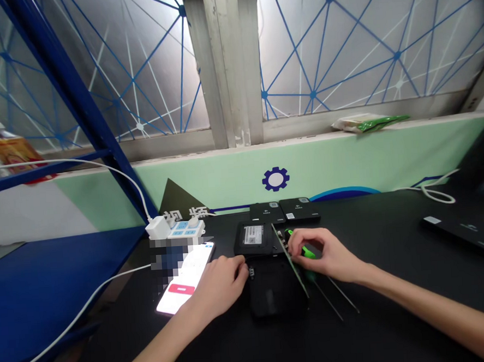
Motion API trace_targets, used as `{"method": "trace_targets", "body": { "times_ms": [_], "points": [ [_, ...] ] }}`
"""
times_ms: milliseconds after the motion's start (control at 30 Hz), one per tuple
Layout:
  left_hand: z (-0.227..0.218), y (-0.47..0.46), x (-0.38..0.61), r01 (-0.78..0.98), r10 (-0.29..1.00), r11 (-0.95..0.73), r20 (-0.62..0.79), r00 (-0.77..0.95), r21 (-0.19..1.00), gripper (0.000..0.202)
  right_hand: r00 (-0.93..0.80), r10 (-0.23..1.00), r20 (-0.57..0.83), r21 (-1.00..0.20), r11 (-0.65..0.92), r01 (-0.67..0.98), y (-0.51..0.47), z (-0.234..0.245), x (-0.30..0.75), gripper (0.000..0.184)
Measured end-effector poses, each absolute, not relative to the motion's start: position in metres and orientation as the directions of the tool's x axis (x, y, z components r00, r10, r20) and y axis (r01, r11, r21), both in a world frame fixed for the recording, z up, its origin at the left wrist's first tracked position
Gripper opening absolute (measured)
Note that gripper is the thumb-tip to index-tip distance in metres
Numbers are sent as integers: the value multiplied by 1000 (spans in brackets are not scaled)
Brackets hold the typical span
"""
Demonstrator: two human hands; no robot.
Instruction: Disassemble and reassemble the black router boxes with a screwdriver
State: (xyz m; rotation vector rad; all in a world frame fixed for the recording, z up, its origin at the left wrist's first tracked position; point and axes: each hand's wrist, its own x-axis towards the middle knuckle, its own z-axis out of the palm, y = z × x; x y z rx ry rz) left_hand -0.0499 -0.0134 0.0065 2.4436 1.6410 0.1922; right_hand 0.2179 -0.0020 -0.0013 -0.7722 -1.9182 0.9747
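A black device case (276, 296) lies open on the black table (394, 248). A green circuit board (290, 260) stands tilted on edge along its right side. My right hand (326, 255) pinches the board's upper edge, fingers closed, with a green-handled tool (307, 252) under the palm. My left hand (221, 285) rests curled against the case's left edge, fingertips touching it. A second black cover with a white label (253, 237) lies just behind the case.
A lit phone (186, 280) lies left of my left hand, cabled to a white power strip (175, 229). Two black boxes (285, 210) sit at the back. Thin metal rods (335, 298) lie right of the case. Another black device (466, 233) sits far right. A blue shelf frame (69, 104) stands left.
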Motion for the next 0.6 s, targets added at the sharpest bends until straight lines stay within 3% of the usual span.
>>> {"method": "trace_targets", "body": {
  "times_ms": [267, 433, 600],
  "points": [
    [8, -13, -49, 894, 929, -356, -1, 370, 273, 28, -325, 889, 323, -945, 321, -64, 2, -6, 228, 23],
    [11, -14, -47, 895, 934, -340, -8, 357, 287, 25, -255, 911, 324, -945, 324, -42, 3, -6, 233, 26],
    [12, -14, -47, 897, 935, -333, -19, 353, 292, 24, -310, 898, 312, -947, 320, -26, 3, -10, 232, 24]
  ]
}}
